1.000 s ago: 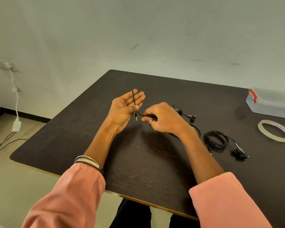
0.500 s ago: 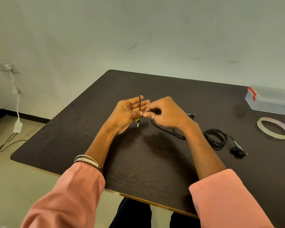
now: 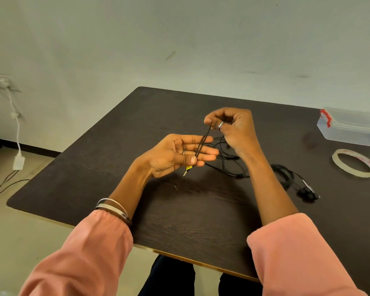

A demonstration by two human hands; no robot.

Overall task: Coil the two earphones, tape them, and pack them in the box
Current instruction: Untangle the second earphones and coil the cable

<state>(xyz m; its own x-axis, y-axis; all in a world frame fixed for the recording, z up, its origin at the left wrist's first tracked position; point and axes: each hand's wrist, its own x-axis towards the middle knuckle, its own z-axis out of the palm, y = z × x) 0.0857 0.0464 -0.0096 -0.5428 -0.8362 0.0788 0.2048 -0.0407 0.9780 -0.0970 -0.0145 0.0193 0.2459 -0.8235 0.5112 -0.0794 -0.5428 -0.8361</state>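
A person in pink sleeves works a black earphone cord [image 3: 203,142] above a dark table [image 3: 115,167]. The left hand [image 3: 177,154] lies palm up with fingers nearly straight, its thumb pressing the cord against them; the plug [image 3: 186,171] hangs just below the thumb. The right hand [image 3: 231,129], raised a little higher and beyond the left, pinches the cord between curled fingers and thumb, so that a strand runs taut from it across the left fingers. The rest of this cord trails loose on the table under the right wrist. The second earphone [image 3: 286,178] lies bundled on the table to the right of the right forearm, its buds at the near end. Farther right are a tape roll [image 3: 355,165] lying flat and, behind it, a clear lidded box [image 3: 350,129] with red clips.
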